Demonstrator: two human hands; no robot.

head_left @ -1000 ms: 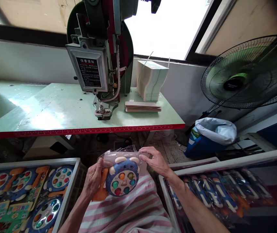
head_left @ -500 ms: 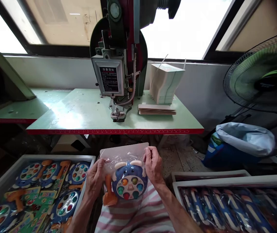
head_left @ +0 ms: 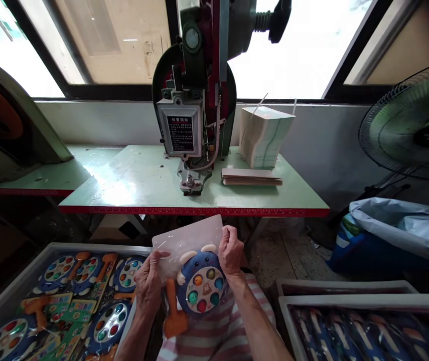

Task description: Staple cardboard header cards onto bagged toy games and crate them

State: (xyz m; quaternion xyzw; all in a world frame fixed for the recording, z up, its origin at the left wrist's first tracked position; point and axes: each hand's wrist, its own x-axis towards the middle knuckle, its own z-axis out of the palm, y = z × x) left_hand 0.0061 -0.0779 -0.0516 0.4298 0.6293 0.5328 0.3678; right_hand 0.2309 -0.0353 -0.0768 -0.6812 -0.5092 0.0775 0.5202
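Note:
Above my lap, a clear plastic bag with a pale top is stretched between my two hands. Inside it are a blue animal-shaped toy with coloured round buttons and an orange toy hammer. My left hand pinches the bag's left edge, thumb in front. My right hand is closed on the upper right edge, fingers curled. The bag tilts, its right corner higher than the left.
A green machine table stands ahead with a stapling-type machine, folded cards and a strapped card stack. Crates of bagged toys flank me: a left crate and a right crate. A fan and a sack are right.
The bag has tilted further, its left side lower and the toys leaning. Both hands keep their hold. The whole view has shifted, so the surroundings appear farther right and slightly lower.

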